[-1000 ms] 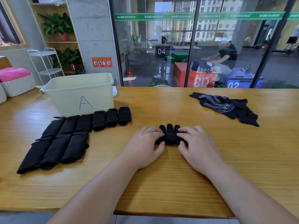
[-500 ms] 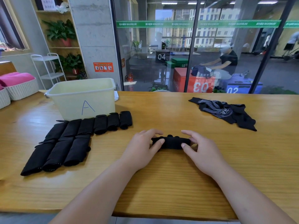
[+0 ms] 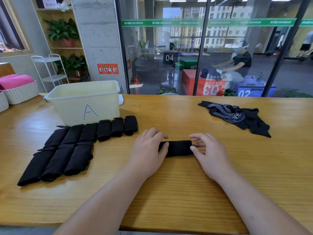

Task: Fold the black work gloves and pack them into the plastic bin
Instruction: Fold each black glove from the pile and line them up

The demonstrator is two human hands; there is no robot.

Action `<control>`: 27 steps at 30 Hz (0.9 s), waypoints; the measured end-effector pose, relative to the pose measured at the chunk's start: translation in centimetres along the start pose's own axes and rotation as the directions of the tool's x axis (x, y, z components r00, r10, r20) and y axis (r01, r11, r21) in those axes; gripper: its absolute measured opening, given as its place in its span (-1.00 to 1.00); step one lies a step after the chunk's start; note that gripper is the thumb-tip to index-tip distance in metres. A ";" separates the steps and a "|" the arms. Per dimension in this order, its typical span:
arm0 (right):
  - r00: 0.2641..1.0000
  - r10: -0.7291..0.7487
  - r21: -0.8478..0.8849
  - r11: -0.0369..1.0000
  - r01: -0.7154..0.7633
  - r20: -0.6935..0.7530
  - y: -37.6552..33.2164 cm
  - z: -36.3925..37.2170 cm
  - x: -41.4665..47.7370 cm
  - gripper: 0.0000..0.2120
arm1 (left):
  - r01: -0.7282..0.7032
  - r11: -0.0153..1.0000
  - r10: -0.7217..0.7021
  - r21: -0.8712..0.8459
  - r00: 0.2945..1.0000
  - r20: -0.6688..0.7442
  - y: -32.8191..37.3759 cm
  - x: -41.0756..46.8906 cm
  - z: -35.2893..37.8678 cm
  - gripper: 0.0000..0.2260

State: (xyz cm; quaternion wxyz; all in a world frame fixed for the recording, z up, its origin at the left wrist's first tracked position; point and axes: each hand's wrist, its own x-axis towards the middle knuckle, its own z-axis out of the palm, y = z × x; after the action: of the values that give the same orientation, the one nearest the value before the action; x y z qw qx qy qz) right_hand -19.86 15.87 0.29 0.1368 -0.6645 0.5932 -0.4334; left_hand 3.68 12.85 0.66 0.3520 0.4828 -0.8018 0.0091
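Note:
A folded black glove (image 3: 177,148) lies crosswise on the wooden table (image 3: 186,192) in front of me. My left hand (image 3: 149,150) grips its left end and my right hand (image 3: 208,153) pinches its right end with thumb and fingers. Several folded black gloves (image 3: 74,145) lie in two rows to the left. Behind them stands the pale plastic bin (image 3: 84,102) marked "A". A loose pile of unfolded black gloves (image 3: 235,116) with dotted palms lies at the far right.
White woven baskets (image 3: 20,92) with pink cloth sit at the far left edge. A glass wall runs along the table's far side, with a person seated behind it. The near table edge is just below my forearms.
The glove's fingers, sticking up a second ago, are now folded under into a flat roll. My hands have slid apart to its two ends. The camera tilted slightly down.

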 end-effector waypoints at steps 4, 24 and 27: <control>0.999 -0.034 -0.036 0.999 0.034 0.001 0.3 0.0 0.1 -0.64 | -0.187 0.982 0.190 -0.038 0.975 0.119 0.7 -0.5 -0.4 -0.68; 0.886 0.049 -0.520 0.824 0.226 0.462 -0.5 0.0 -1.4 -0.36 | -0.152 0.988 0.137 -0.012 0.848 0.512 0.4 -1.4 0.3 -0.33; 0.916 -0.042 -0.492 0.833 0.253 0.399 -0.6 -0.2 -1.6 -0.43 | -0.098 0.993 0.118 -0.068 0.908 0.402 0.0 -1.3 0.4 -0.41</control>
State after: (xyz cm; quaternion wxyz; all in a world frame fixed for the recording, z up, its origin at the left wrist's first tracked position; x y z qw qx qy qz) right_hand -19.49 17.51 0.20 0.0222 -0.7904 0.5989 -0.1268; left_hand 3.81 13.72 -0.36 0.1884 0.4208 -0.8828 -0.0904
